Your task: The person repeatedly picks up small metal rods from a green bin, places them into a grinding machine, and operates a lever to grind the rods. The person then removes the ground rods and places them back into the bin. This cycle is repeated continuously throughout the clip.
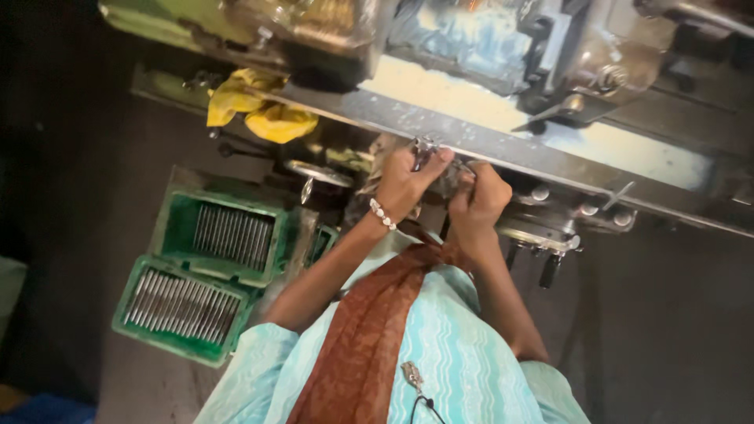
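At machine's edge, left hand [406, 182] closed around metal part [425, 147].

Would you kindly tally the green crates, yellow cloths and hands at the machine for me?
Green crates of metal rods: 2, the upper crate and the lower crate
Yellow cloths: 1, the yellow cloth lying bunched on the machine
Hands: 2, the left hand and the right hand, both on a small metal part
Total: 5
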